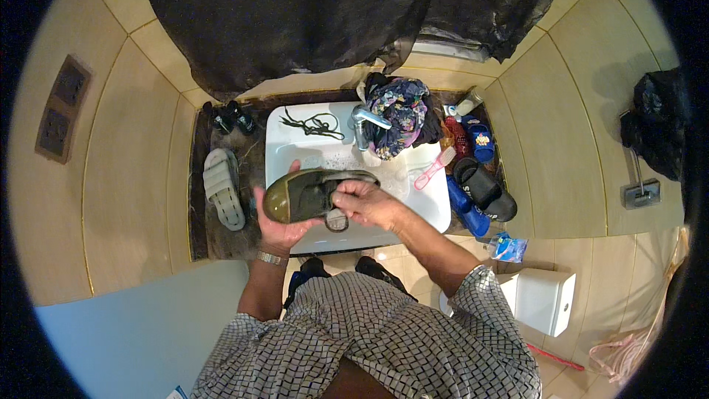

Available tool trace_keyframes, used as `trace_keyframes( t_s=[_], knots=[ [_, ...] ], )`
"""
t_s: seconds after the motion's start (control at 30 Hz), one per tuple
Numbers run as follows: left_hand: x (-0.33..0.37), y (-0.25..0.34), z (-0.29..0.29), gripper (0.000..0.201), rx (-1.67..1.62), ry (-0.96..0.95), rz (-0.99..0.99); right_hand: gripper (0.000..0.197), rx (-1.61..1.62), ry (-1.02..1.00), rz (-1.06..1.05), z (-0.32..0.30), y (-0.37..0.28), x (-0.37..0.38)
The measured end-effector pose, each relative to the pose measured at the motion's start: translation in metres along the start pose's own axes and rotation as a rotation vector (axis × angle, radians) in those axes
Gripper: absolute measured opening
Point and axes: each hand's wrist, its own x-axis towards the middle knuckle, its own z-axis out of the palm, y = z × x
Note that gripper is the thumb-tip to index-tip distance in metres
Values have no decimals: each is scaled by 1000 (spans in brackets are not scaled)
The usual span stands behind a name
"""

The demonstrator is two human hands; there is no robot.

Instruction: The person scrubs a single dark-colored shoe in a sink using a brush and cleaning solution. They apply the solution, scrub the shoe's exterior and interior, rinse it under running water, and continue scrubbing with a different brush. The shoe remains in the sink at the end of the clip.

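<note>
Over the front of the white sink I hold a dark shoe with a glossy olive toe, tilted toe to the left. My left hand supports it from below at the toe end, fingers wrapped round its side. At the shoe's opening, my right hand has its fingers pinched together on the upper; the fingertips are partly hidden. A rounded grey flap hangs below them. Dark shoelaces lie loose on the sink's back left ledge. Suds show in the basin behind the shoe.
Patterned dark cloth is heaped beside the chrome faucet. A pink brush rests on the right rim. Black slides and blue slippers crowd the right counter. Light grey slippers lie left, with small black bottles behind.
</note>
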Motion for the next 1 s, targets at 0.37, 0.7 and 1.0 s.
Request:
trace_keyframes(
  t_s=[0.37,0.7,1.0],
  knots=[
    [-27,4,-44,78,650,375,211,12,464,132,76,59,29,12],
    [-1,-24,-69,63,80,653,136,43,-1177,399,-325,83,49,17],
    [-4,-32,-70,58,59,732,279,38,-1297,250,-243,83,49,-16]
  ],
)
